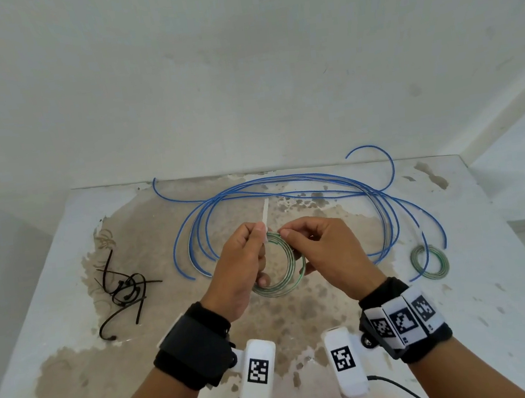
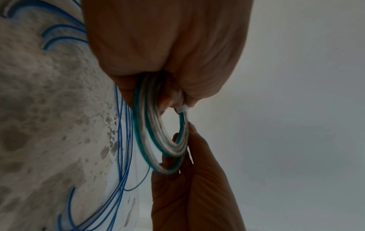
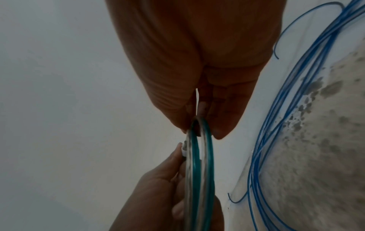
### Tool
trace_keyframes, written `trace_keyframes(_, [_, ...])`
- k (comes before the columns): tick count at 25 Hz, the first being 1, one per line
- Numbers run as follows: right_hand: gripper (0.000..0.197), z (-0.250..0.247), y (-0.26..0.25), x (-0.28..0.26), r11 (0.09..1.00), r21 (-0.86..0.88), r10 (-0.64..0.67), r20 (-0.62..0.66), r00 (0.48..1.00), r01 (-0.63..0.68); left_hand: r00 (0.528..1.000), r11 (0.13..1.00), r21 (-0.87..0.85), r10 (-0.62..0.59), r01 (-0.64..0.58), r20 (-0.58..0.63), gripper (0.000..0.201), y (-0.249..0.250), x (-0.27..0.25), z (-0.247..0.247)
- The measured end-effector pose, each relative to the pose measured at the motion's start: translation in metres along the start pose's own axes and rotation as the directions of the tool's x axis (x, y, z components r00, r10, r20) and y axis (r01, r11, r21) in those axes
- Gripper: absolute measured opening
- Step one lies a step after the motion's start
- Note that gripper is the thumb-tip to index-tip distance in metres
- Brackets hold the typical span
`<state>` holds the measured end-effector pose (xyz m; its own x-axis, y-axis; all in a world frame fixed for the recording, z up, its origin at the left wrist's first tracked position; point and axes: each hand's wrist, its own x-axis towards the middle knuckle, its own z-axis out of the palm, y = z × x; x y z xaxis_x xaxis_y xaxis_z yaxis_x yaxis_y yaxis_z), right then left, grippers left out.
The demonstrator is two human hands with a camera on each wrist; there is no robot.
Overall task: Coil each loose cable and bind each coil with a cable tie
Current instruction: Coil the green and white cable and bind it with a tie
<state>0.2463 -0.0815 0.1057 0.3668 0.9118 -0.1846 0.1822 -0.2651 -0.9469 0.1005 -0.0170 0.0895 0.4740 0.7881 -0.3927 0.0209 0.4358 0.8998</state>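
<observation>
A worn concrete slab [image 1: 302, 319], its white coating flaked to bare patches, meets a stained white wall [image 1: 238, 69] along its far edge.

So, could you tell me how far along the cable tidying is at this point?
Done: one small green coil lies on the table's right side; whether it is tied is unclear. In hand: the left hand and right hand hold a second green coil, fitting a white tie. Left: the blue cable sprawls loose.

Both forearms reach forward, wrists strapped; left hand [image 1: 241, 264] at 11 o'clock and right hand [image 1: 322, 251] at 1 o'clock, fingers curled, fingertips nearly meeting
</observation>
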Motion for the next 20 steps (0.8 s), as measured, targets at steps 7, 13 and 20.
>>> trace_keyframes(7, [0.010, -0.005, -0.011, 0.002, 0.990, -0.133, -0.041, 0.050, 0.998, 0.047, 1.000, 1.000, -0.004, -0.001, 0.002, 0.005, 0.019, -0.001, 0.002, -0.005])
trace_keyframes(13, [0.011, 0.003, -0.009, 0.003, 0.989, -0.144, -0.046, 0.004, 0.999, 0.046, 1.000, 1.000, -0.022, -0.008, 0.007, -0.009, 0.021, 0.000, 0.001, -0.003])
trace_keyframes(20, [0.012, 0.001, 0.000, 0.006, 0.998, -0.049, 0.030, 0.034, 0.999, -0.029, 0.997, 0.993, -0.087, -0.075, 0.077, 0.025, 0.027, -0.001, 0.000, -0.005])
